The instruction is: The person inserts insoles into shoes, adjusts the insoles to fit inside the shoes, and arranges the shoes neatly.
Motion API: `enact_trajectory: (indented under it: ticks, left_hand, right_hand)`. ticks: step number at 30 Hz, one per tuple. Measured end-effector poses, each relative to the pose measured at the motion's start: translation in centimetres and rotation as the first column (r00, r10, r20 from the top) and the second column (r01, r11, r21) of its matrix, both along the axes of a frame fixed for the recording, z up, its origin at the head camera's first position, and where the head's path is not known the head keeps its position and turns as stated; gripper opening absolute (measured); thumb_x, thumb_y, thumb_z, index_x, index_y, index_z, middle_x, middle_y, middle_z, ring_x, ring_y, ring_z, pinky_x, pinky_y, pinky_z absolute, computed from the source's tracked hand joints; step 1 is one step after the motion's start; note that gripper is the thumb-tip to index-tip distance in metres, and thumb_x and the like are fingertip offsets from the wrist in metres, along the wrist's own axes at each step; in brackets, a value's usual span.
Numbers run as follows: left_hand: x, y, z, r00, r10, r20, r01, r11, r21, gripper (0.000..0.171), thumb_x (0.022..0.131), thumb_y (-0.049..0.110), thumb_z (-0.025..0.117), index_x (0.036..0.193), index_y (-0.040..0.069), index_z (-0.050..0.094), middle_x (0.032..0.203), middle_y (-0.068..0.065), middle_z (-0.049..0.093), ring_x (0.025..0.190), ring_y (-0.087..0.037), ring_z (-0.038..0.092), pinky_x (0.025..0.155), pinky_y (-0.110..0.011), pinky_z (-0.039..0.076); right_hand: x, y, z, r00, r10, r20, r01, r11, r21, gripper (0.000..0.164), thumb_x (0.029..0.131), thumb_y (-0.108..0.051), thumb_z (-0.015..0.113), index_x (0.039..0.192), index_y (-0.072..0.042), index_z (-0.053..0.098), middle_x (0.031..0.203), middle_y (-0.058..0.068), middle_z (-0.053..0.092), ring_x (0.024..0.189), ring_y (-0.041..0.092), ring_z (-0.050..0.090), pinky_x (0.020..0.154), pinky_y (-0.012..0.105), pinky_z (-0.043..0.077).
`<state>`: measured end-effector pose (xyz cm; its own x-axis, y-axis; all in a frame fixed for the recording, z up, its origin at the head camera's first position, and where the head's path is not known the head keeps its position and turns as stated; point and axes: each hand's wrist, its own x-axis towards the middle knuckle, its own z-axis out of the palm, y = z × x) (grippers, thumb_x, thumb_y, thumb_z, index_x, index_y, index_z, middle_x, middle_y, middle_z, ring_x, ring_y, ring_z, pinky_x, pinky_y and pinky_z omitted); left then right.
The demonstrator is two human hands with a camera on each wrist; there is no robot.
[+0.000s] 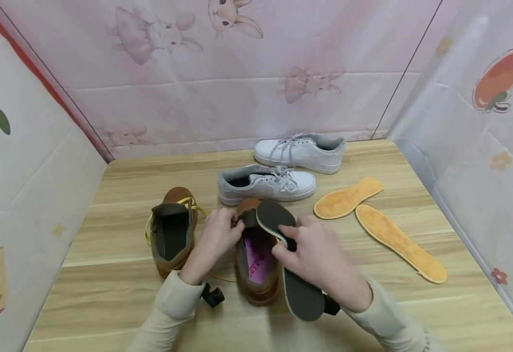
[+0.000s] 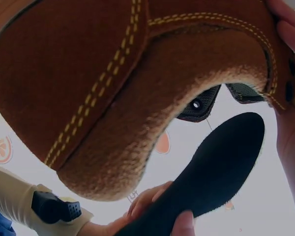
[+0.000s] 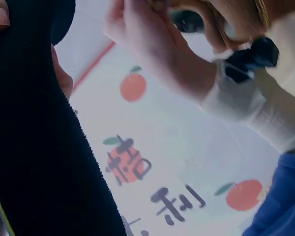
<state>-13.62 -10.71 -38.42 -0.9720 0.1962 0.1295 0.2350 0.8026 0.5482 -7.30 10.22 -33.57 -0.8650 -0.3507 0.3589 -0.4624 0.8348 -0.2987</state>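
A brown shoe (image 1: 257, 294) stands at the table's middle, toe away from me; a pink printed footbed (image 1: 260, 261) shows inside. My left hand (image 1: 214, 237) pinches the front of its opening, near the dark tongue (image 1: 249, 218). Over the shoe's right side my right hand (image 1: 315, 252) holds a dark insole (image 1: 302, 296), tilted, its front end by the tongue. In the left wrist view, yellow stitching runs along the brown shoe (image 2: 54, 73), with the insole (image 2: 226, 162) beyond it. The right wrist view has the insole (image 3: 39, 132) close up, a fingertip on its face.
Left of the hands stands the other brown shoe (image 1: 185, 261) with yellow laces. Two white sneakers (image 1: 298, 155) (image 1: 267, 186) lie toward the back. To the right are two orange insoles (image 1: 349, 198) (image 1: 399, 242). Printed curtains (image 1: 221, 102) surround the wooden table (image 1: 102, 298).
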Motion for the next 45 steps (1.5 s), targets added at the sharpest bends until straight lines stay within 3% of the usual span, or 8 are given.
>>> enact_trajectory:
  ticks: [7, 12, 25, 37, 45]
  left_hand:
    - [-0.1, -0.1, -0.1, 1.0, -0.001, 0.013, 0.001, 1.0, 0.002, 0.037, 0.081, 0.007, 0.061, 0.053, 0.011, 0.038, 0.049, 0.005, 0.027, 0.047, -0.011, 0.032, 0.048, -0.026, 0.028]
    - [-0.2, -0.1, -0.1, 1.0, -0.002, 0.006, 0.002, 1.0, 0.004, 0.037, 0.081, 0.007, 0.061, 0.052, 0.012, 0.038, 0.048, 0.005, 0.03, 0.046, -0.011, 0.035, 0.048, -0.026, 0.029]
    - [-0.3, -0.1, -0.1, 1.0, 0.004, 0.011, -0.003, 1.0, -0.01, 0.036, 0.081, 0.007, 0.061, 0.052, 0.011, 0.04, 0.048, 0.005, 0.031, 0.046, -0.012, 0.035, 0.047, -0.026, 0.029]
    - [-0.3, 0.0, 0.0, 1.0, -0.007, -0.011, 0.007, 1.0, -0.009, 0.038, 0.081, 0.008, 0.061, 0.052, 0.012, 0.037, 0.048, 0.006, 0.029, 0.046, -0.012, 0.034, 0.048, -0.026, 0.029]
    - [-0.2, 0.0, 0.0, 1.0, -0.005, 0.001, 0.005, 1.0, -0.03, 0.039, 0.082, 0.009, 0.06, 0.052, 0.012, 0.036, 0.048, 0.005, 0.026, 0.045, -0.013, 0.033, 0.048, -0.027, 0.028]
  right_hand:
    - [1.4, -1.5, -0.1, 0.999, 0.048, 0.021, -0.049, 0.997, 0.053, 0.027, 0.07, -0.028, 0.061, 0.088, -0.015, 0.077, 0.068, 0.003, 0.057, 0.045, 0.014, 0.044, 0.039, 0.025, 0.028]
    - [2.1, -2.1, -0.1, 0.995, 0.071, 0.068, -0.076, 0.994, 0.072, 0.01, 0.068, -0.026, 0.06, 0.061, -0.02, 0.065, 0.059, -0.002, 0.045, 0.043, 0.012, 0.036, 0.038, 0.025, 0.025]
    - [3.1, -4.1, -1.2, 0.988, 0.11, 0.11, -0.12, 0.989, 0.089, 0.036, 0.068, -0.024, 0.06, 0.044, -0.022, 0.034, 0.051, -0.004, 0.036, 0.041, 0.012, 0.034, 0.036, 0.026, 0.022]
    - [0.8, -6.0, -3.1, 0.971, 0.003, 0.238, -0.042, 0.986, 0.159, 0.032, 0.069, -0.022, 0.059, 0.046, -0.019, 0.037, 0.049, -0.003, 0.035, 0.038, 0.013, 0.035, 0.031, 0.028, 0.026]
    - [-1.5, -7.2, -4.0, 0.968, -0.014, 0.249, -0.029, 0.985, 0.171, 0.036, 0.073, -0.02, 0.06, 0.045, -0.018, 0.039, 0.048, -0.003, 0.038, 0.038, 0.013, 0.037, 0.032, 0.027, 0.029]
